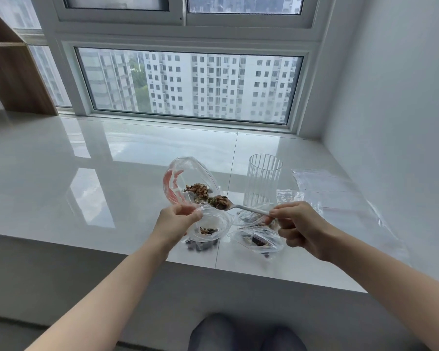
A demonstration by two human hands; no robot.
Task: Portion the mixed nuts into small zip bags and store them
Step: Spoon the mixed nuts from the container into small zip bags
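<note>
The right hand (pixel 298 225) pinches the end of a white spoon (pixel 246 209) between thumb and curled fingers. The spoon reaches leftward, and its bowl carries a heap of nuts (pixel 220 201), held just above and to the right of the left hand (pixel 176 219). That left hand has its fingers curled on the rim of a small bag (pixel 211 229), pinching the plastic so the mouth gapes upward; a few nuts already lie at the bottom of it. The loaded spoon sits right at the upper edge of this bag's mouth.

Just behind the spoon stands a bigger bag (pixel 188 178) with pink print on its wall, open towards the person, with a pile of nuts inside. To the right of the small bag, below the right hand, lies another small bag (pixel 257 240) with dark pieces in it, and one more crumpled one (pixel 250 217) shows under the spoon handle.

Further out, a ribbed clear glass (pixel 262 178) stands upright on the white desk (pixel 86 173). Flat bags (pixel 325 186) lie beyond it to the right, by the wall. A window (pixel 188 84) closes the far side.
</note>
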